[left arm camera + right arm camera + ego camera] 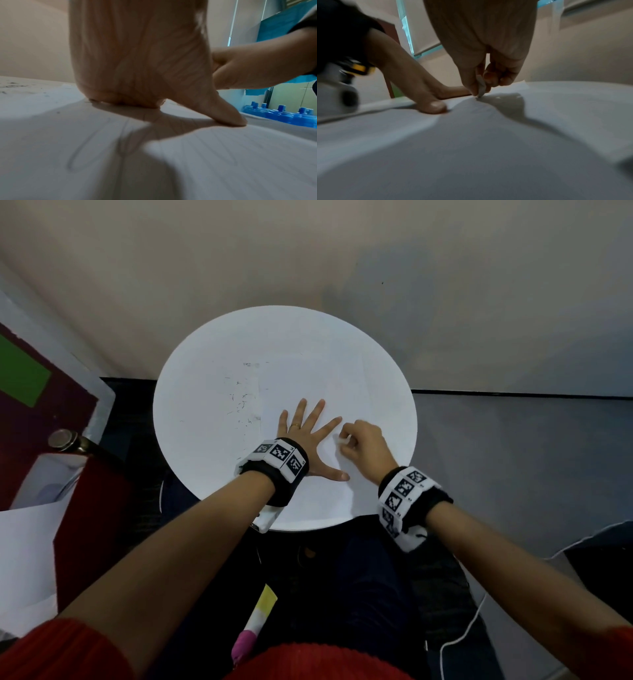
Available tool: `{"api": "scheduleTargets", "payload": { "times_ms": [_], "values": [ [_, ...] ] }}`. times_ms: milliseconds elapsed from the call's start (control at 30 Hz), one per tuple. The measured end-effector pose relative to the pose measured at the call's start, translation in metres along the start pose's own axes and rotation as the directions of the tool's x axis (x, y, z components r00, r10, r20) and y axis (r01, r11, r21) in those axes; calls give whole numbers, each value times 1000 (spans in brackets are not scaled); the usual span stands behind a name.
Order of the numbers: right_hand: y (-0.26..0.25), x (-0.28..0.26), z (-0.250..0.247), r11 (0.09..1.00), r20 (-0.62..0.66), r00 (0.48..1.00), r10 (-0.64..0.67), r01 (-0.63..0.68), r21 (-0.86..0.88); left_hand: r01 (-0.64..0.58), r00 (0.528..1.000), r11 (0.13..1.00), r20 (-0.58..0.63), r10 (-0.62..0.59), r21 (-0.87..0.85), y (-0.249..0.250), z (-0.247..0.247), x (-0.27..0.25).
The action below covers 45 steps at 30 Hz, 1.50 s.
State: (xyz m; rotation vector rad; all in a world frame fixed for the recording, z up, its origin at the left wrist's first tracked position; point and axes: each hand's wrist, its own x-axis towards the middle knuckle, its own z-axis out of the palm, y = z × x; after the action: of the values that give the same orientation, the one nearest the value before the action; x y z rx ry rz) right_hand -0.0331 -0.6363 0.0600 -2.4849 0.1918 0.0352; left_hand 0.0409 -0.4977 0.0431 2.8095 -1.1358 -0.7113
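Note:
A white sheet of paper point(329, 378) lies on a round white table point(171, 412). My left hand point(305, 429) lies flat on the sheet with fingers spread and the thumb point(229, 116) pressed down. Just to its right, my right hand point(356, 440) pinches a small white eraser point(480, 86) between thumb and fingers. The eraser's tip touches the paper point(471, 135) beside my left index finger point(453, 92). Faint pencil lines show on the paper point(188, 155) in the left wrist view.
Dark specks point(243, 405) are scattered on the table left of the sheet. A dark red door with a round knob point(63, 438) stands at the left, with white papers point(24, 559) below it. A pink, white and yellow item point(255, 625) rests on my lap. Blue water bottles point(274, 116) stand beyond the table.

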Motion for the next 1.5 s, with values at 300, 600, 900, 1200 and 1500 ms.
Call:
{"api": "scheduleTargets", "payload": {
  "times_ms": [300, 600, 900, 1200, 1500],
  "values": [
    [2, -4, -4, 999, 9, 1000, 26, -26, -46, -2, 1000, 1000, 10, 3, -17, 0, -2, -2],
    [2, -9, -1, 1000, -17, 1000, 27, -27, -14, -4, 1000, 1000, 12, 4, -8, -1, -2, -1],
    [2, -13, -3, 999, 1, 1000, 28, -28, -23, -3, 1000, 1000, 12, 3, -9, -1, 0, 1],
    [4, -21, 0, 999, 23, 1000, -10, 11, -38, -9, 1000, 1000, -4, 9, -19, -1, 1, 0],
    [12, -26, -2, 999, 39, 999, -30, 30, -20, -15, 1000, 1000, 7, 15, -21, -2, 1, -1]
  ]
}}
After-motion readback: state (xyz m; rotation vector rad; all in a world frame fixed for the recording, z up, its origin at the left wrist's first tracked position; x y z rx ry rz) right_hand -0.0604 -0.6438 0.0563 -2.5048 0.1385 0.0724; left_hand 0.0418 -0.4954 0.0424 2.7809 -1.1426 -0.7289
